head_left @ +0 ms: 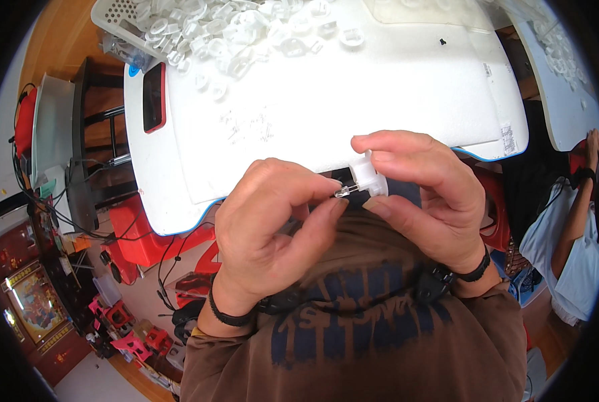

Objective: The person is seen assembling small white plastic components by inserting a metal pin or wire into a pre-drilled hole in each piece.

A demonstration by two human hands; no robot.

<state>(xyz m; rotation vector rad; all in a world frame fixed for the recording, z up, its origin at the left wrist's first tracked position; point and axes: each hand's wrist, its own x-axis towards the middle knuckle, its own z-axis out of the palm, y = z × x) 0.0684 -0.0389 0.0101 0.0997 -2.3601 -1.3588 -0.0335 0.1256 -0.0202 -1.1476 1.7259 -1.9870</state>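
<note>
Above my lap, at the table's near edge, my right hand (437,194) grips a white plastic holder (368,177) between thumb and fingers. My left hand (269,224) pinches a small clear LED-like part (343,191) between thumb and forefinger. Thin metal leads run from that part to the holder's left side; whether they sit inside it I cannot tell. On the white table, scattered small thin pieces (247,126) lie beyond my left hand. A heap of white and translucent plastic parts (235,30) covers the far left.
A red-edged phone (154,98) lies at the left on the white table (440,87). A perforated white basket (116,15) stands at the far left corner. Red stools (138,231) and cables are beneath the left side. On the right, another person's arm (576,208) reaches to a second table.
</note>
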